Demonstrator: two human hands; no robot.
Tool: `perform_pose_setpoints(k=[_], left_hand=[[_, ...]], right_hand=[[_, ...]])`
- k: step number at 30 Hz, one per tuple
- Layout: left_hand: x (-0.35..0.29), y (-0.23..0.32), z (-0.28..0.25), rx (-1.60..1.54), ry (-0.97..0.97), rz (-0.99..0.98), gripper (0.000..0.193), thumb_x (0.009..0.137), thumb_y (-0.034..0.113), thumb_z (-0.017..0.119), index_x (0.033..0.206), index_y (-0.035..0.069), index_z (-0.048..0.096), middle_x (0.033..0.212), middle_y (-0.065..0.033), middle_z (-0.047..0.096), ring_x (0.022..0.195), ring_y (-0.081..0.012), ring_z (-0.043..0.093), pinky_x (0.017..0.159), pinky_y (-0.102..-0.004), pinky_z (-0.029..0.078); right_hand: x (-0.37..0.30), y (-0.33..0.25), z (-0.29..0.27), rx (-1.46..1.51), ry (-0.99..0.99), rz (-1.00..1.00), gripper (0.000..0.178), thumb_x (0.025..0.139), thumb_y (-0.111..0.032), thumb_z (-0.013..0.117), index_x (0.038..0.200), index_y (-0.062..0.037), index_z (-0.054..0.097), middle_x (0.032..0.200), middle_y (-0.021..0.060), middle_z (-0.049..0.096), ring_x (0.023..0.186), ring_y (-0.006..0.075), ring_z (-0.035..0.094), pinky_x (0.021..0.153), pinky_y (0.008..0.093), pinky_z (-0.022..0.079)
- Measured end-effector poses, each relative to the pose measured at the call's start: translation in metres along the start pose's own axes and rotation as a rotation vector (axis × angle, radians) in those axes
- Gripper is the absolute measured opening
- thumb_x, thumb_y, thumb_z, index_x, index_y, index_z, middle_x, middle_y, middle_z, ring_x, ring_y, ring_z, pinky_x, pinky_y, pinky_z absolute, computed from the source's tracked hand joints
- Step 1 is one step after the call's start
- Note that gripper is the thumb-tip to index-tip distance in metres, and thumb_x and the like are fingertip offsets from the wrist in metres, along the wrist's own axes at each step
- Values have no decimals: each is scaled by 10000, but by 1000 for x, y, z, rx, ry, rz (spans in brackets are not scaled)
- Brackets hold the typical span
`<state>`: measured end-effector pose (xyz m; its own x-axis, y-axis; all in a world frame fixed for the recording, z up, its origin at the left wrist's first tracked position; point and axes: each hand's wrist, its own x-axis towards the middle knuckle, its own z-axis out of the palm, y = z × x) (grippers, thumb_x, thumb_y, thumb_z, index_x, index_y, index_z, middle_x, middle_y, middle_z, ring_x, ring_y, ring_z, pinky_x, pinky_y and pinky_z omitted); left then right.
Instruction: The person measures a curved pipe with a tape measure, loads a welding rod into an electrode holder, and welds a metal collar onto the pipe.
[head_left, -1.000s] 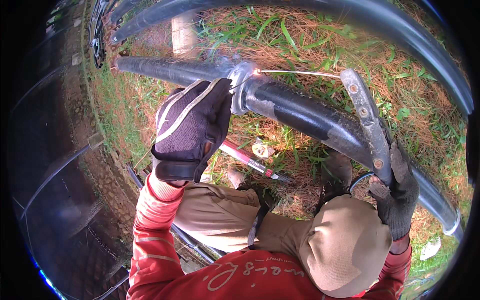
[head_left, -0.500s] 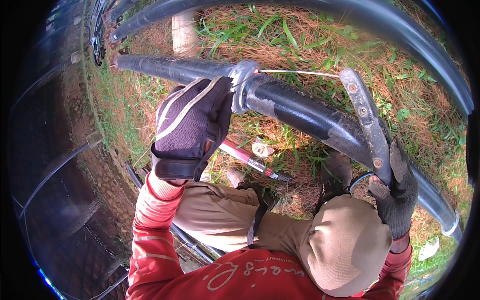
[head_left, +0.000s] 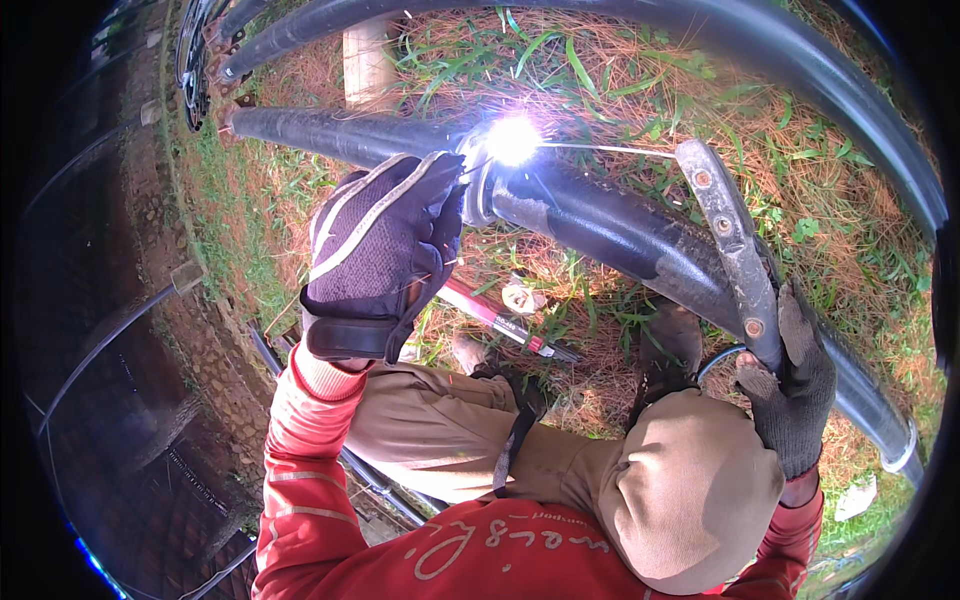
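Note:
My left hand [head_left: 385,245], in a dark purple glove with pale stripes, is closed beside a collar [head_left: 478,190] on a black pipe [head_left: 620,225]. A thin dark rod [head_left: 478,168] sticks out from its fingertips toward the collar; the fingers are partly hidden. My right hand [head_left: 795,385], in a dark grey knit glove, grips the lower end of a worn welding electrode holder [head_left: 730,225] over the pipe. From the holder's tip a thin welding electrode [head_left: 610,149] runs left to a bright welding arc [head_left: 513,141] at the collar's far side. The glare hides the joint.
More black pipes [head_left: 800,75] curve across the far side. Below the pipe lies a red-and-white packet [head_left: 495,318] beside a crumpled pale scrap [head_left: 521,296]. A wooden post [head_left: 368,65] stands behind. Grass and dry needles cover the ground; a stone edge [head_left: 190,290] runs along the left.
A bright arc with sparks has appeared where the electrode tip meets the collar. The holder has shifted very slightly left; both hands stay in nearly the same place.

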<state>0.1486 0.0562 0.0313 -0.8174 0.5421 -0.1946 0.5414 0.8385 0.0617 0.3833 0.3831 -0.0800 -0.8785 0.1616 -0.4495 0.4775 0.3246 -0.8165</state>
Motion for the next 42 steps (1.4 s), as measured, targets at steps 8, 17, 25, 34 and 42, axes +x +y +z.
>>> perform_pose_setpoints(k=[8,17,25,34,42], left_hand=[[-1,-10,7,-141,63,40,219,866,62,761,1082,96,762,827,-145,682,716,-392,669,665,-459,541],[-8,-8,1,-187,62,-113,212,998,-17,740,1204,-67,754,1087,-157,816,964,-169,784,879,-297,607],[-13,-19,-4,-254,118,-206,244,1009,-12,741,1241,-87,730,1108,-157,813,1004,-166,768,913,-304,605],[-20,-36,-3,-258,166,-179,263,1017,-7,735,1261,-100,710,1123,-169,807,1023,-175,764,931,-304,605],[-15,-12,-4,-572,190,-409,282,1020,-12,720,1288,-98,704,1187,-159,787,1102,-161,727,966,-301,587]], right_hand=[[1,-1,0,4,6,-31,774,799,-139,878,1513,2,613,1545,266,605,1441,415,585,1211,480,439],[-7,4,1,149,77,7,752,833,-100,843,1525,40,584,1606,277,541,1492,395,528,1247,471,384],[-9,1,3,118,37,39,764,845,-186,861,1517,54,586,1578,281,569,1490,406,531,1247,482,383],[-8,-1,4,74,23,8,752,858,-199,863,1508,65,593,1567,293,575,1485,405,538,1240,474,388],[-12,0,2,136,33,83,763,857,-191,861,1523,52,580,1564,278,586,1482,396,544,1236,473,392]])
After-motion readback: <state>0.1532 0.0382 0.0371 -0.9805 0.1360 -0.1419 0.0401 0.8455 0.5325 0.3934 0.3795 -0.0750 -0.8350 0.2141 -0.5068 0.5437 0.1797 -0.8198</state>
